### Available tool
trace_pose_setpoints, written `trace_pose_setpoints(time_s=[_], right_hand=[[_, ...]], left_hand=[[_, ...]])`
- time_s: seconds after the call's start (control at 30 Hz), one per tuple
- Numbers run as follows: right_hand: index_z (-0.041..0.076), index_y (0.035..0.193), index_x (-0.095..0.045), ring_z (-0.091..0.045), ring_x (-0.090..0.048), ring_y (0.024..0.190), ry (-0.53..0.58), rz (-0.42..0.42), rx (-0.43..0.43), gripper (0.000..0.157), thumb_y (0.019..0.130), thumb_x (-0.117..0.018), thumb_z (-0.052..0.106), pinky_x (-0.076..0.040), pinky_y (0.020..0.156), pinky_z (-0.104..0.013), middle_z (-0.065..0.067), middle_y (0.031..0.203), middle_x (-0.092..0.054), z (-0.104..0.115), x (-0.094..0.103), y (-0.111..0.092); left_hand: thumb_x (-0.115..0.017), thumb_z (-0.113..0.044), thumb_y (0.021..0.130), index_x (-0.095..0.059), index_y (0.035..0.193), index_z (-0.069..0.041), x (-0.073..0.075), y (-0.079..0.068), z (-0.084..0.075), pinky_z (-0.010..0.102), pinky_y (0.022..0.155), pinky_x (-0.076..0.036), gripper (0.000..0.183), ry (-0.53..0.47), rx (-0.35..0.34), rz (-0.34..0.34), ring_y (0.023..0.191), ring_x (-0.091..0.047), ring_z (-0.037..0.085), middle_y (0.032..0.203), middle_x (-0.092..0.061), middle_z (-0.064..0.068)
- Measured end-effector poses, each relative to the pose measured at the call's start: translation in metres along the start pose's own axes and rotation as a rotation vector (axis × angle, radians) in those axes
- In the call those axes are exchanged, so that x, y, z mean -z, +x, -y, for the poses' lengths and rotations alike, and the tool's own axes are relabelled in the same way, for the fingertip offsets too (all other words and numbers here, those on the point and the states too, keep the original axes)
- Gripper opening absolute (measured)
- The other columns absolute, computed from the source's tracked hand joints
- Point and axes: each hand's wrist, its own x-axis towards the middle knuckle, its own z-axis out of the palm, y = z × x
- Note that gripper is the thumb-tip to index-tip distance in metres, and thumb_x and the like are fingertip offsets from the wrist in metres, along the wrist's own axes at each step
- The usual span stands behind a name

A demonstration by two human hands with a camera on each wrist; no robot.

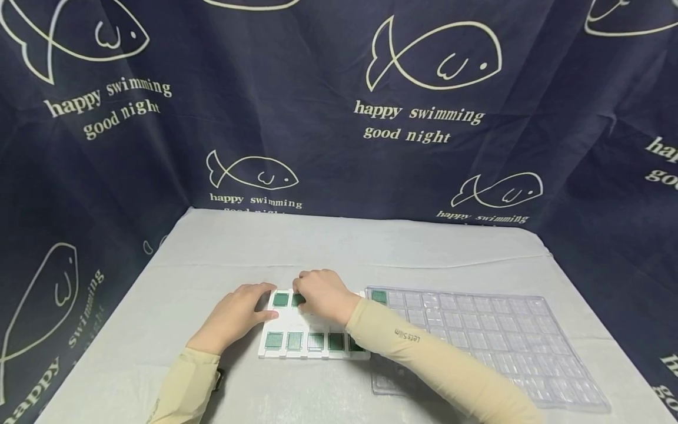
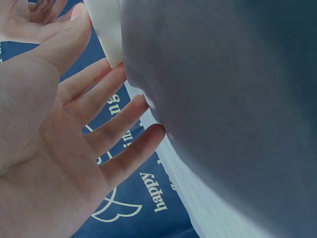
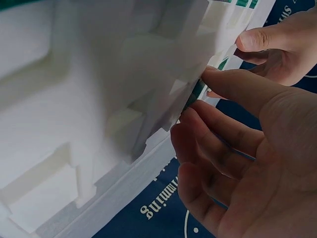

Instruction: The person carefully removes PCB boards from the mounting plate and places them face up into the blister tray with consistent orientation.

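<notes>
Green square point(image 1: 299, 299) second from left in the far row of the white tray point(image 1: 288, 318), seemingly pinched by the right hand point(image 1: 325, 294), whose fingers hide whether it is lifted; probably light, stiff, easily scratched, so best held by opposite edges. Left hand point(image 1: 238, 312), fingers loosely extended, touches the white tray's left end. Five near-row squares point(image 1: 315, 341) there; clear tray point(image 1: 503, 323), right of the white tray, holds one seen square point(image 1: 379, 296).
</notes>
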Motion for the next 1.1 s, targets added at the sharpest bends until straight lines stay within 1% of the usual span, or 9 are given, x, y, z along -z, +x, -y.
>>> trace_pose_setpoints(time_s=[0.2, 0.47, 0.67, 0.93, 1.1], right_hand=[[0.016, 0.109, -0.075, -0.014, -0.072, 0.087, -0.012, -0.019, 0.014, 0.030, 0.084, -0.084, 0.031, -0.058, 0.074, -0.026, 0.003, 0.100, -0.074, 0.0000, 0.0004, 0.0001], [0.016, 0.107, -0.076, -0.012, -0.069, 0.080, -0.023, -0.031, 0.015, 0.029, 0.083, -0.084, 0.029, -0.054, 0.068, -0.024, 0.003, 0.095, -0.074, 0.0009, 0.0002, -0.0001], [0.016, 0.105, -0.075, -0.011, -0.066, 0.076, -0.049, -0.040, 0.012, 0.027, 0.083, -0.084, 0.030, -0.051, 0.064, -0.022, 0.004, 0.092, -0.072, 0.0015, 0.0009, -0.0016], [0.017, 0.106, -0.076, -0.010, -0.065, 0.075, -0.059, -0.048, 0.010, 0.028, 0.083, -0.084, 0.030, -0.052, 0.065, -0.022, 0.004, 0.091, -0.072, 0.0012, 0.0036, -0.0060], [0.018, 0.107, -0.076, -0.010, -0.066, 0.075, -0.066, -0.047, 0.010, 0.029, 0.083, -0.084, 0.031, -0.052, 0.064, -0.021, 0.005, 0.092, -0.072, 0.0008, 0.0040, -0.0086]], left_hand=[[-0.079, -0.034, 0.087, -0.064, 0.132, -0.009, -0.0001, 0.0007, 0.0008, 0.059, 0.102, -0.052, 0.054, -0.006, -0.003, -0.002, 0.124, -0.063, 0.038, 0.130, -0.070, 0.011], [-0.079, -0.034, 0.087, -0.064, 0.132, -0.009, -0.0004, 0.0007, 0.0007, 0.059, 0.103, -0.052, 0.054, -0.008, 0.002, 0.003, 0.124, -0.063, 0.038, 0.130, -0.070, 0.011], [-0.079, -0.034, 0.087, -0.064, 0.132, -0.009, -0.0006, 0.0004, 0.0006, 0.059, 0.102, -0.052, 0.054, -0.006, -0.008, -0.005, 0.123, -0.064, 0.038, 0.129, -0.070, 0.011], [-0.079, -0.034, 0.087, -0.064, 0.131, -0.008, -0.0001, 0.0006, 0.0001, 0.059, 0.101, -0.053, 0.054, -0.003, -0.016, -0.009, 0.123, -0.064, 0.039, 0.129, -0.070, 0.012], [-0.079, -0.034, 0.087, -0.064, 0.132, -0.007, 0.0005, -0.0002, -0.0003, 0.059, 0.102, -0.052, 0.055, 0.001, -0.008, -0.004, 0.123, -0.063, 0.039, 0.130, -0.070, 0.013]])
